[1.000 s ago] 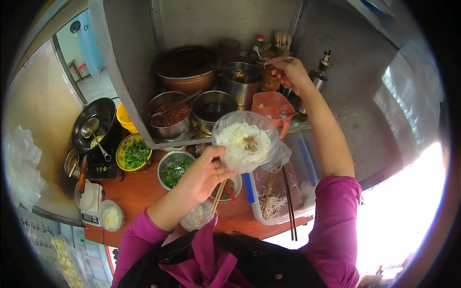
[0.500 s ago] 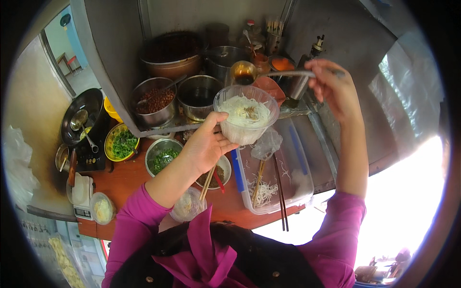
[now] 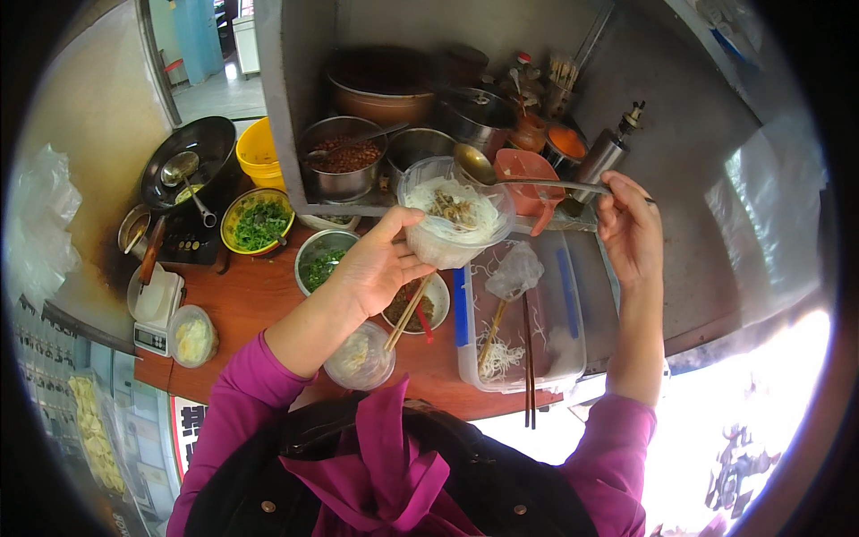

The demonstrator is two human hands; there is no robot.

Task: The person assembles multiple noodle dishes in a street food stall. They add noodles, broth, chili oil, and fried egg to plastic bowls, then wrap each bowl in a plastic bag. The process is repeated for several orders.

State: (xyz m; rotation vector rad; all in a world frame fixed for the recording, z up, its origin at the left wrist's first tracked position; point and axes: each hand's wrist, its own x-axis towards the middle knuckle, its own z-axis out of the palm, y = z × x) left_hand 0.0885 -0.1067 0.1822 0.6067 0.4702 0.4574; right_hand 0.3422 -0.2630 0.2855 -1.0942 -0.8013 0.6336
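Note:
My left hand (image 3: 371, 273) holds a clear plastic bowl (image 3: 447, 249) from its near left side, thumb at the rim and fingers underneath. White noodles (image 3: 476, 209) fill the bowl, with a brown patch of sauce or seasoning on top. In my right hand (image 3: 632, 234) is the handle of a long metal ladle (image 3: 474, 165), pinched near its end. The ladle's cup hangs tilted by the bowl's far right rim. Behind the bowl stands a metal pot (image 3: 419, 143), partly hidden by it.
Peanuts fill a pot (image 3: 347, 183) at the back, near a pink jug (image 3: 530, 170). Chopped greens lie in a yellow bowl (image 3: 234, 219) and a steel bowl (image 3: 302, 268). A clear bin (image 3: 559, 358) holds noodle scraps and chopsticks (image 3: 530, 376). A wok (image 3: 210, 134) stands left.
The ladle's cup has come down and right beside the bowl, and its dark liquid no longer shows. More brown covers the noodles. My view has shifted, moving the counter things rightward.

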